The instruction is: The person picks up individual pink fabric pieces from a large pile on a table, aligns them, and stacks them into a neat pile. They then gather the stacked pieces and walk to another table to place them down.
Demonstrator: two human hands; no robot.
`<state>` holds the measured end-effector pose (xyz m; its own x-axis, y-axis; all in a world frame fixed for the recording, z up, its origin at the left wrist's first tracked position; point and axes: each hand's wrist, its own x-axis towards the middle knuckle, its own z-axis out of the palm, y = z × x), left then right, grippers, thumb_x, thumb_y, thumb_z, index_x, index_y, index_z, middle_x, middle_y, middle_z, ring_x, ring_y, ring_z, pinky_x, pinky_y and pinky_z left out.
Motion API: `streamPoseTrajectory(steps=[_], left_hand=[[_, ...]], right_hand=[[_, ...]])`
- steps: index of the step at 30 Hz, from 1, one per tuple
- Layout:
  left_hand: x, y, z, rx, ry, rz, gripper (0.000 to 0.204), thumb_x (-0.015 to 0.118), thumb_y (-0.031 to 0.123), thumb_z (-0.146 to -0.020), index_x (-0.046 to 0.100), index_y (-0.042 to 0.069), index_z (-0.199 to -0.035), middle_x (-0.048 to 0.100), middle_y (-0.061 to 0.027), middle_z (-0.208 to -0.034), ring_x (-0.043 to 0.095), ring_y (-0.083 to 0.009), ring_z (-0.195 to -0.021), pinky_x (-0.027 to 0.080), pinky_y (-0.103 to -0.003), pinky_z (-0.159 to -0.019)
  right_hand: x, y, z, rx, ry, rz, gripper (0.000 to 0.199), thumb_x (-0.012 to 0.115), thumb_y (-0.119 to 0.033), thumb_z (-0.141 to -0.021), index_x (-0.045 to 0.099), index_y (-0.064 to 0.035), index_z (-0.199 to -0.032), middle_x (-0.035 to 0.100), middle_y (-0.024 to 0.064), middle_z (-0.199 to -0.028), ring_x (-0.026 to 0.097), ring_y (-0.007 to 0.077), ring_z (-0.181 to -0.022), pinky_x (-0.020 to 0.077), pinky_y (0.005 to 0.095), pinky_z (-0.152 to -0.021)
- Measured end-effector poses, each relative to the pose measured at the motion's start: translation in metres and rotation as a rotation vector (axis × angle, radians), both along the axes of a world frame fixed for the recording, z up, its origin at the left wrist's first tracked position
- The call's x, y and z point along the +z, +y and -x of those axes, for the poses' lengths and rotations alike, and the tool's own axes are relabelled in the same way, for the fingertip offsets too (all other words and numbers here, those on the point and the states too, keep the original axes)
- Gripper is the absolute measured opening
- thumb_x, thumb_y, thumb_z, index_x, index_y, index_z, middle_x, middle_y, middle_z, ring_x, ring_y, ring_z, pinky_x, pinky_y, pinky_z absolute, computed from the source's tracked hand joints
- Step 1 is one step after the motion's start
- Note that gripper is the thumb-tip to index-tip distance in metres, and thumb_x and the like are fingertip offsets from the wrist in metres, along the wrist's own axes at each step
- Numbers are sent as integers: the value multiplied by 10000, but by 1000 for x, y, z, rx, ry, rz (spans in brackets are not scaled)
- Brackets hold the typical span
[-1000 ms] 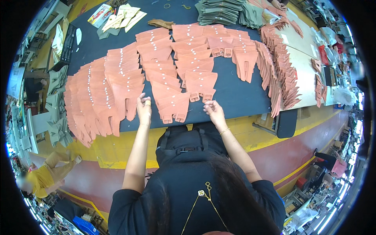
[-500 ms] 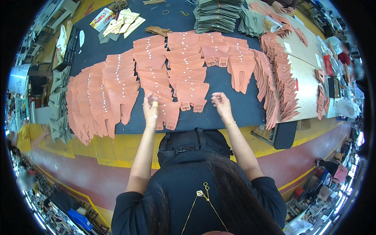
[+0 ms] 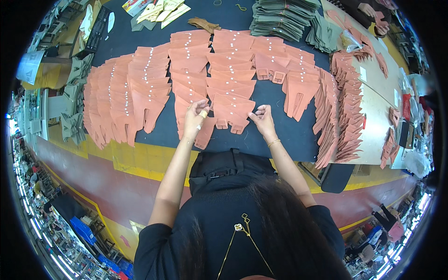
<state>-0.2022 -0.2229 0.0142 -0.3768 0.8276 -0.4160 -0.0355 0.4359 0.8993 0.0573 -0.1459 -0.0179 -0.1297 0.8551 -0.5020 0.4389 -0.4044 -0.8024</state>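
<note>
Many flat salmon-coloured cut pieces (image 3: 140, 93) lie in overlapping rows on a dark blue table (image 3: 280, 135), each with small white stickers. My left hand (image 3: 196, 114) pinches the left edge of the nearest piece (image 3: 232, 112) in the middle row, over a narrower piece (image 3: 205, 133). My right hand (image 3: 262, 116) has its fingers bunched at that same piece's right edge. Both forearms come up from below over a black bag (image 3: 228, 168) at my waist.
Stacks of grey-green pieces (image 3: 280, 18) sit at the table's far side. More salmon pieces (image 3: 345, 112) fan along the right, beside a pale worktop (image 3: 378, 107). Cream-coloured pieces (image 3: 158, 11) lie at the far left. A yellow floor stripe (image 3: 130, 158) runs along the table's near edge.
The view has shifted so the table sits lower in the picture. Both hands have moved up from the table's near edge onto the nearest middle-row piece.
</note>
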Motion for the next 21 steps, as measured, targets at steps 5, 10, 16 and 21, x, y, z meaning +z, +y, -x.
streamPoseTrajectory(steps=[5,10,16,21], left_hand=[[-5,20,-8,-86,148,71,376,673,138,-879,574,-17,-1207,606,-67,-1012,570,-123,-870,479,-263,-766],[4,29,-12,-232,435,-46,290,722,126,-820,608,-3,-1053,545,-65,-903,527,-175,-765,466,-320,-736],[12,31,-14,-374,557,-42,173,718,89,-793,605,-11,-877,538,-107,-861,530,-241,-755,460,-352,-735],[6,36,-4,-411,494,-12,165,716,95,-789,604,-18,-832,593,-124,-803,584,-246,-761,471,-363,-714]], right_hand=[[-3,-8,7,22,83,96,454,740,-210,-823,465,-28,-1135,610,80,-942,603,146,-814,507,303,-751],[1,-14,22,-133,74,-111,405,730,-173,-839,468,-21,-1109,548,42,-919,567,117,-767,496,275,-684],[13,-28,13,201,-94,-142,296,770,-168,-784,562,-9,-923,614,106,-852,615,183,-710,511,321,-675],[14,-14,12,189,-100,-76,243,765,-167,-781,594,-8,-850,657,119,-787,649,223,-714,516,334,-680]])
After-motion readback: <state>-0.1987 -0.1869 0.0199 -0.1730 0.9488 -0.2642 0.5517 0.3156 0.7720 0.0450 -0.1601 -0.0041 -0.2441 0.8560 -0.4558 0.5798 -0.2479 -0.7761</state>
